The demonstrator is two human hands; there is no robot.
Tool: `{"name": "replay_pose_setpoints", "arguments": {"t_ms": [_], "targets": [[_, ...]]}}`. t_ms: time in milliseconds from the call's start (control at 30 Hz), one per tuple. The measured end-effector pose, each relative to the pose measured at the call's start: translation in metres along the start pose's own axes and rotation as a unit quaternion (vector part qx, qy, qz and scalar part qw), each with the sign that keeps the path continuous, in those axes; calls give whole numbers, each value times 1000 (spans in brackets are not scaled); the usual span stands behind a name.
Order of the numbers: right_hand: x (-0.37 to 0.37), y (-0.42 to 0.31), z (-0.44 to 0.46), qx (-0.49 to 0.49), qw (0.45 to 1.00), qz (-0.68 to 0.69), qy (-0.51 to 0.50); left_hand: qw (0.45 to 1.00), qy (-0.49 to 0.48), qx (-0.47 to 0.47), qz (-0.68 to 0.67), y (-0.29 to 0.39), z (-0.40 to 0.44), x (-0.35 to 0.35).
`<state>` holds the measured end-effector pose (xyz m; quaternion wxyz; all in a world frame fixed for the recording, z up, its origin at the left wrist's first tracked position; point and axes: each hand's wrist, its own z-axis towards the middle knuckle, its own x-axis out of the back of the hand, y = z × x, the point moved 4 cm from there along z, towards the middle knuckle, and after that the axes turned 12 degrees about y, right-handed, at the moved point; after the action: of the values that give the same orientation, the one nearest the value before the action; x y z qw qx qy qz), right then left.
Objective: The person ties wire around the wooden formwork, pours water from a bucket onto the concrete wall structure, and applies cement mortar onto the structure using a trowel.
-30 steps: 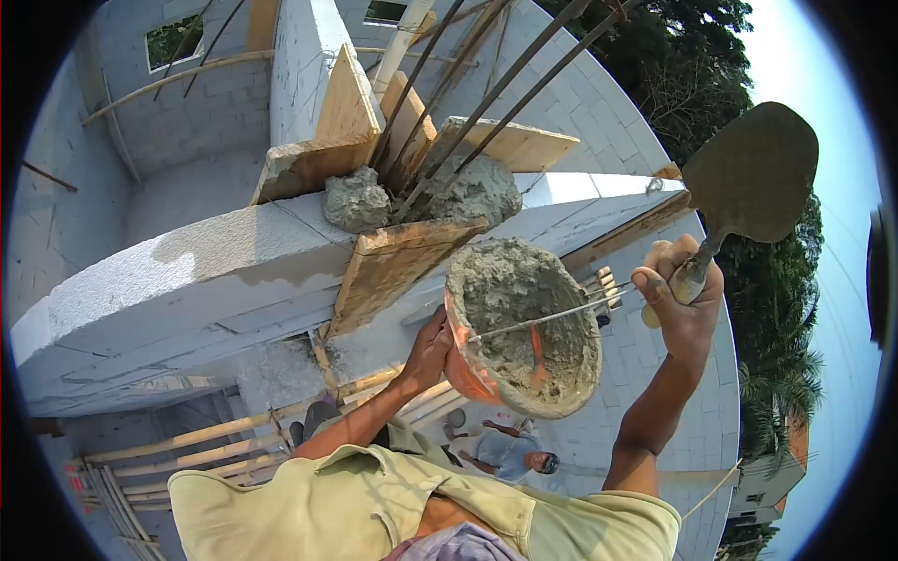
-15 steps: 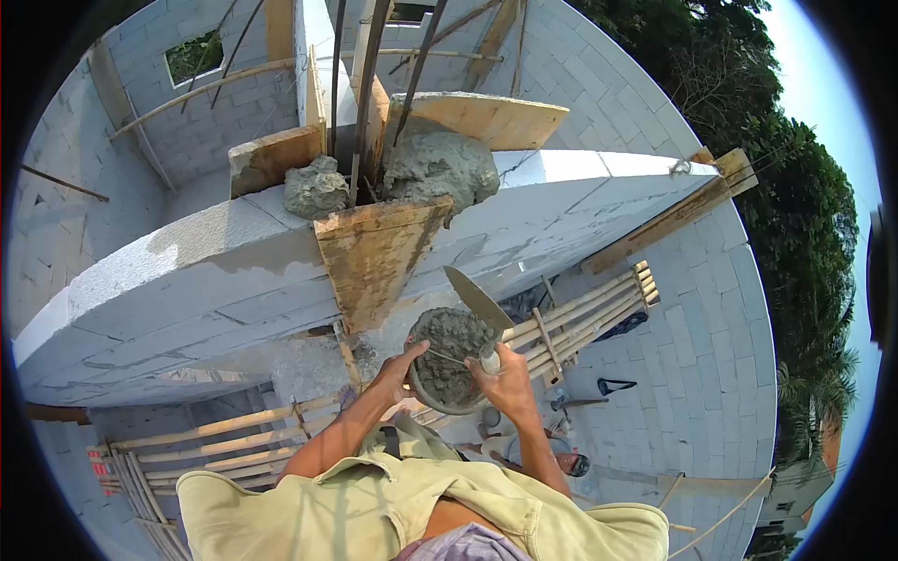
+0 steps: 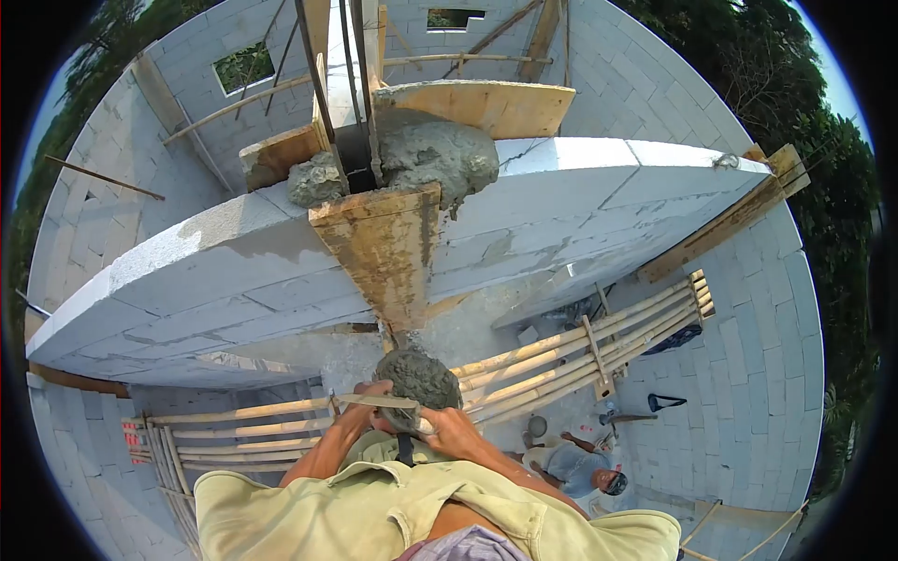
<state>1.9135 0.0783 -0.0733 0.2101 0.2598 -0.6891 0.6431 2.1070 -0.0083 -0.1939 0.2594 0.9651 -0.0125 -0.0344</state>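
A bucket full of grey mortar (image 3: 421, 376) is held close in front of my body. My left hand (image 3: 377, 393) grips the bucket's left side, its fingers partly hidden. My right hand (image 3: 447, 430) is closed around the handle of a trowel (image 3: 376, 401); the blade points left across the near side of the bucket, by my left hand. Beyond it, a wooden formwork board (image 3: 379, 238) leans against the block wall (image 3: 215, 299). Lumps of mortar (image 3: 444, 159) sit on the wall top beside the upright steel bars (image 3: 316, 89).
Bamboo scaffolding poles (image 3: 561, 346) run on both sides below me. A person (image 3: 575, 465) is on the lower level at right. More formwork boards (image 3: 486, 105) stand on the wall top, and a timber plank (image 3: 716, 224) crosses the wall's right end.
The bucket has come left and a little lower in view. My right hand has swung the trowel from pointing up and left to lying nearly flat, pointing left. The view has shifted.
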Motion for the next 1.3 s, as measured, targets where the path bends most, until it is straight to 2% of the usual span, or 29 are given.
{"name": "replay_pose_setpoints", "arguments": {"t_ms": [67, 100, 133, 200, 233, 267, 333, 400, 467, 500, 533, 567, 633, 767, 833, 967, 1133, 1233, 1300], "targets": [[1, -7, -3, 2, 997, 47, -61, 993, 105, -37, 26, -4, -10, 9], [0, 1, -4, -6, 997, 57, -57, 986, 147, -61, 52, -22, 13, 21], [11, -1, -4, -4, 996, 61, -57, 985, 151, -62, 53, -39, 26, 30], [71, -24, 11, 59, 991, 69, 94, 969, 189, -155, 46, -63, 47, 46], [101, -33, 17, 16, 989, 100, 103, 959, 222, -166, 54, -77, 67, 58], [133, -41, 23, -27, 985, 130, 112, 959, 222, -167, 51, -66, 50, 52], [195, -57, 33, 28, 978, 81, 192, 974, 210, -81, -40, -28, -13, 37], [240, -63, 50, 3, 968, 111, 224, 969, 219, -93, -61, -37, 10, 51], [277, -93, 66, -81, 970, 76, 214, 966, 223, -104, -80, -40, 27, 62], [291, -103, 75, -81, 970, 71, 218, 970, 185, -118, -106, -38, 31, 62], [299, -108, 83, -134, 967, 87, 197, 972, 146, -131, -131, -36, 36, 64], [303, -112, 92, -187, 961, 104, 175, 973, 139, -130, -129, -37, 44, 69], [306, -123, 111, -214, 958, 105, 156, 970, 207, -111, -61, -42, 62, 83], [302, -157, 132, -250, 957, 80, 125, 977, 117, -153, -95, -22, 61, 89], [298, -170, 144, -257, 956, 100, 95, 981, 136, -94, -101, 12, 12, 82], [284, -202, 164, -284, 942, 165, 63, 986, 137, -85, -43, 32, 9, 89], [279, -228, 176, -296, 933, 187, 84, 981, 64, -159, 95, 26, 43, 104], [278, -246, 179, -293, 941, 139, 94, 982, 57, -141, 113, 39, 33, 106], [272, -261, 182, -286, 938, 165, 111, 986, 50, -136, 88, 35, 48, 111]]}}
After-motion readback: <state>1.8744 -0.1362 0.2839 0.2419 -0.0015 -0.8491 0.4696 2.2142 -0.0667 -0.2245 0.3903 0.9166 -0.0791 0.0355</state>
